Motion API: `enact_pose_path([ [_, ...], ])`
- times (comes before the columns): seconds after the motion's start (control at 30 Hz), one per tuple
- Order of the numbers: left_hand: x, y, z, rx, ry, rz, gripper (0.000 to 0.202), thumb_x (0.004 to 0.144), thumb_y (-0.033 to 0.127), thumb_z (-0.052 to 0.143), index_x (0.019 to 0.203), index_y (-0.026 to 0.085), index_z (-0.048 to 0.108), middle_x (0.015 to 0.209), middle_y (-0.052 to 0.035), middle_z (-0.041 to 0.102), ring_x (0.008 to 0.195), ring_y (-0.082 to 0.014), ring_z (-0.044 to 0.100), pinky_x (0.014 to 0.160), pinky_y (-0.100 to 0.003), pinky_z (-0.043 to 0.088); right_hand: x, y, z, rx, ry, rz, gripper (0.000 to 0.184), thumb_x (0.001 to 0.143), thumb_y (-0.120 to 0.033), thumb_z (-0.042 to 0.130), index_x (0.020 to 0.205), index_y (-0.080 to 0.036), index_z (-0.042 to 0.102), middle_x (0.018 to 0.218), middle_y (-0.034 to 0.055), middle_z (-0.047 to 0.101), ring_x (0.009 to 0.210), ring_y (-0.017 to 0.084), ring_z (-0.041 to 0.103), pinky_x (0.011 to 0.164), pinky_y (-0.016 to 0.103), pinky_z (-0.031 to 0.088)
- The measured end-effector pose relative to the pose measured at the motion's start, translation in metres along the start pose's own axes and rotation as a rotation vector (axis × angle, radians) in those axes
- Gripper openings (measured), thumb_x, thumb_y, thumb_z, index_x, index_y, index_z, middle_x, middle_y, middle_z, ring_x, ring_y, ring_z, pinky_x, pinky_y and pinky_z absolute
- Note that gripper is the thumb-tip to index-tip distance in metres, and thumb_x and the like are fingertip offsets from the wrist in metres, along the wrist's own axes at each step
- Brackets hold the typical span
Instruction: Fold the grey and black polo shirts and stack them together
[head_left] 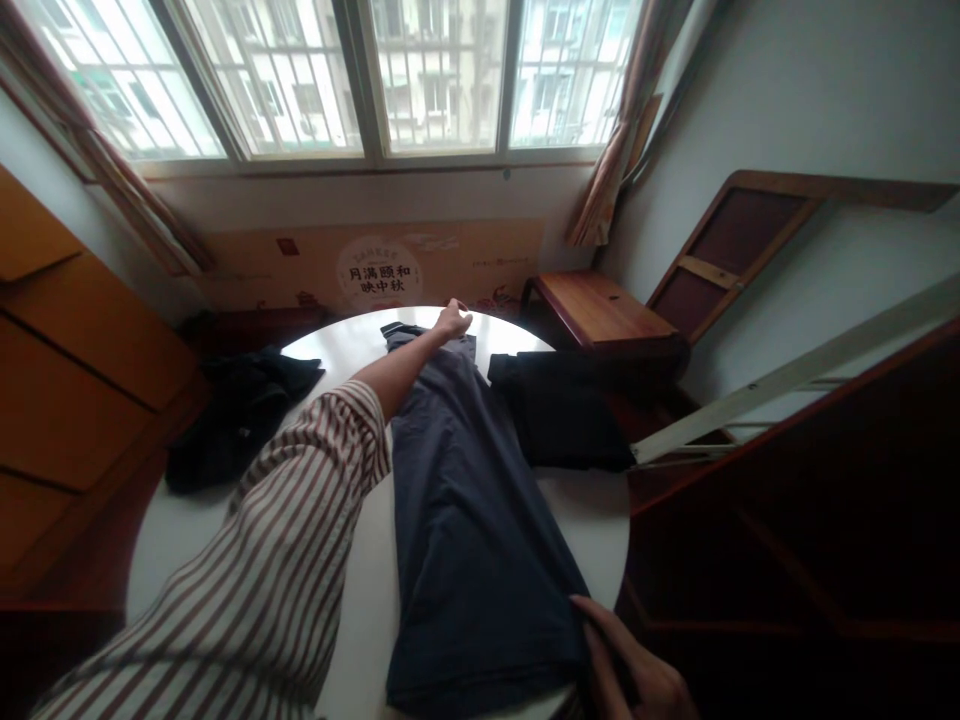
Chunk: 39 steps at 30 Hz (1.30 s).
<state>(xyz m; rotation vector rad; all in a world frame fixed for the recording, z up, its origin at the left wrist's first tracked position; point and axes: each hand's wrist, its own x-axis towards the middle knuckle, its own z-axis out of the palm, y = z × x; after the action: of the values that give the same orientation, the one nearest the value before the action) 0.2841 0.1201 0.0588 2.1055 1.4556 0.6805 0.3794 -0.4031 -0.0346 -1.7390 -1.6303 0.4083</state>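
Note:
Dark blue-grey trousers, folded lengthwise, lie stretched across a round white table. Their wide hem end is close to me, and the bunched waist end is at the far side. My left arm, in a striped sleeve, reaches over them. At the far end my left hand is closed with curled fingers at the waist fabric; its exact grip is partly hidden. My right hand pinches the near right corner by the hem, its lower part cut off by the frame edge.
A folded black garment lies right of the trousers, and a crumpled black garment on the left. Beyond the table are a wooden stool, a printed cardboard panel and barred windows. A pale metal rail slants along the right.

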Motion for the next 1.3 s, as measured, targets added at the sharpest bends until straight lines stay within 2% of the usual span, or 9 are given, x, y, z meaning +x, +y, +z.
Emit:
enact_pose_path([
  [0.13,-0.072,-0.004,-0.036,0.043,-0.027,0.194,0.021,0.089,0.02,0.06,0.11,0.017,0.06,0.087,-0.0045,0.068,0.08,-0.0165,0.064,0.077,-0.025,0.046,0.002,-0.001,0.002,-0.01,0.136,0.04,0.031,0.095,-0.033,0.053,0.12,-0.023,0.07,0.112,0.0034,0.074,0.095,0.019,0.073,0.083,0.018,0.056],
  [0.27,-0.23,-0.028,-0.06,0.276,-0.166,0.463,0.019,0.094,0.035,0.052,0.093,0.019,0.062,0.075,-0.0059,0.066,0.065,-0.0178,0.061,0.063,-0.027,0.044,0.006,0.003,0.002,0.028,0.109,0.085,0.031,0.094,-0.038,0.054,0.115,-0.025,0.072,0.11,0.0037,0.075,0.093,0.021,0.074,0.081,0.021,0.059],
  [0.37,-0.358,-0.05,-0.064,0.336,-0.488,0.543,0.035,0.095,0.051,0.047,0.079,0.023,0.061,0.069,-0.0057,0.065,0.056,-0.0162,0.059,0.054,-0.026,0.039,0.01,0.008,0.003,0.04,0.063,0.068,0.032,0.095,-0.037,0.052,0.117,-0.025,0.071,0.112,0.0043,0.075,0.096,0.022,0.074,0.084,0.024,0.059],
  [0.43,-0.416,-0.062,-0.063,0.35,-0.573,0.52,0.043,0.088,0.065,0.052,0.081,0.024,0.061,0.07,-0.0069,0.066,0.057,-0.0178,0.061,0.053,-0.027,0.038,0.013,0.01,0.004,0.047,0.033,0.055,0.031,0.095,-0.035,0.051,0.117,-0.024,0.07,0.113,0.0044,0.074,0.1,0.022,0.073,0.087,0.025,0.058],
  [0.5,-0.446,-0.07,-0.062,0.401,-0.547,0.421,0.049,0.084,0.072,0.052,0.086,0.023,0.062,0.073,-0.0089,0.068,0.059,-0.02,0.063,0.052,-0.028,0.037,0.016,0.011,0.004,0.051,0.016,0.046,0.031,0.096,-0.035,0.051,0.117,-0.023,0.07,0.114,0.0047,0.074,0.102,0.022,0.072,0.089,0.026,0.057],
  [0.6,-0.458,-0.075,-0.06,0.468,-0.495,0.332,0.049,0.086,0.069,0.051,0.087,0.022,0.062,0.076,-0.0102,0.069,0.061,-0.0209,0.064,0.052,-0.028,0.036,0.016,0.009,0.002,0.055,-0.014,0.043,0.033,0.096,-0.037,0.051,0.119,-0.023,0.07,0.117,0.0049,0.073,0.106,0.023,0.07,0.092,0.028,0.057],
  [0.83,-0.472,-0.074,-0.052,0.474,-0.55,0.528,0.02,0.097,0.029,0.044,0.088,0.021,0.06,0.072,-0.0064,0.068,0.058,-0.0187,0.063,0.053,-0.029,0.036,0.009,0.007,0.0,0.062,-0.023,0.025,0.036,0.094,-0.039,0.054,0.121,-0.021,0.069,0.117,0.0062,0.073,0.105,0.024,0.071,0.092,0.03,0.058],
  [1.13,-0.497,-0.065,-0.045,0.436,-0.548,0.498,0.028,0.099,0.036,0.044,0.083,0.022,0.062,0.066,-0.0051,0.067,0.051,-0.0164,0.06,0.051,-0.029,0.034,0.003,0.011,-0.005,-0.114,-0.013,-0.078,0.036,0.099,-0.04,0.048,0.12,-0.023,0.07,0.103,0.007,0.077,0.086,0.022,0.075,0.072,0.026,0.061],
  [1.3,-0.45,-0.075,-0.062,0.236,-0.447,0.422,0.043,0.099,0.043,0.041,0.066,0.022,0.058,0.055,-0.0015,0.06,0.047,-0.0126,0.053,0.05,-0.026,0.032,0.015,-0.028,0.001,-0.434,0.182,-0.367,0.04,0.091,-0.051,0.06,0.111,-0.019,0.073,0.087,0.0107,0.069,0.076,0.025,0.067,0.07,0.038,0.057],
])
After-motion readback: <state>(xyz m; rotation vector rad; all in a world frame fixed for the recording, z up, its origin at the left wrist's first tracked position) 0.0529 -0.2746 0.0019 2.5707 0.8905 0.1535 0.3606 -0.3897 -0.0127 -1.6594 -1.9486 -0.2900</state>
